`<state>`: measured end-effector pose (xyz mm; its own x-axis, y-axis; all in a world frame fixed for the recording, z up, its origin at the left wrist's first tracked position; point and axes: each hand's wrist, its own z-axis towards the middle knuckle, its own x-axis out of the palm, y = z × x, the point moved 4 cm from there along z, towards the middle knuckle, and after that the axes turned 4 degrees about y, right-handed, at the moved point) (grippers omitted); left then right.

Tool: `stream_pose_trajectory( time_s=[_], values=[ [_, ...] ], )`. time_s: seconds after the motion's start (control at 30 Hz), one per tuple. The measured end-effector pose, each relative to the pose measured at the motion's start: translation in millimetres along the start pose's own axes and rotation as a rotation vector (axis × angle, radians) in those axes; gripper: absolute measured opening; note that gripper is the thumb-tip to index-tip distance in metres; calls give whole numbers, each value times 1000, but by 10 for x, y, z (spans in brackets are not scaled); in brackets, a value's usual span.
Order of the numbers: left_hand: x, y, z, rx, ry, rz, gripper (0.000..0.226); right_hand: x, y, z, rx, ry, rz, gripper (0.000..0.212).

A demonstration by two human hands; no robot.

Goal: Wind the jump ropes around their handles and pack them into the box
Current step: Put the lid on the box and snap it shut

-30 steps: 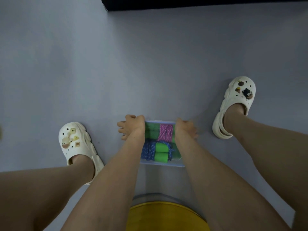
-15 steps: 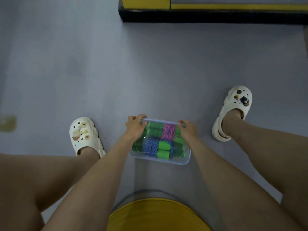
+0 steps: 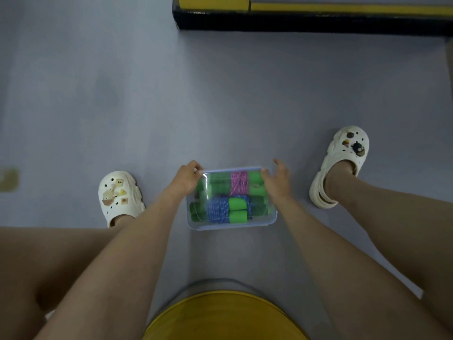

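A clear plastic box (image 3: 269,223) with a lid on it stands on the grey floor between my feet. Inside lie two wound jump ropes with green foam handles: a pink rope (image 3: 239,183) at the far side and a blue rope (image 3: 217,210) at the near side. My left hand (image 3: 185,179) curls its fingers over the box's far left corner. My right hand (image 3: 277,180) is at the far right corner, fingers spread and relaxed, with the thumb side against the lid's edge.
My white clogs stand to either side, the left clog (image 3: 119,196) and the right clog (image 3: 343,163). A yellow round seat (image 3: 220,317) is under me at the bottom. A black and yellow ledge (image 3: 306,20) runs along the far floor.
Both hands slid from the box's sides to its far corners. The right hand's fingers have spread open. The view has pulled back and up.
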<state>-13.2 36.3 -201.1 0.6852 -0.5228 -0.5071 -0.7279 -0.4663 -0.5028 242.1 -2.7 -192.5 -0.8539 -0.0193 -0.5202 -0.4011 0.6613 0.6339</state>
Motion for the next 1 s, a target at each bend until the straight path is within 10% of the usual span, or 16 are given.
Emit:
stream_pose_trajectory(
  time_s=[0.2,0.43,1.0],
  values=[
    [59,453,-462,-355,-434,-526,10,-4,-285,-148,398,81,-17,44],
    [297,416,-597,-426,-313,-977,11,600,-129,-506,530,505,313,33],
    [-365,-441,685,-279,-277,-1029,44,661,989,786,358,-21,509,37]
  ],
)
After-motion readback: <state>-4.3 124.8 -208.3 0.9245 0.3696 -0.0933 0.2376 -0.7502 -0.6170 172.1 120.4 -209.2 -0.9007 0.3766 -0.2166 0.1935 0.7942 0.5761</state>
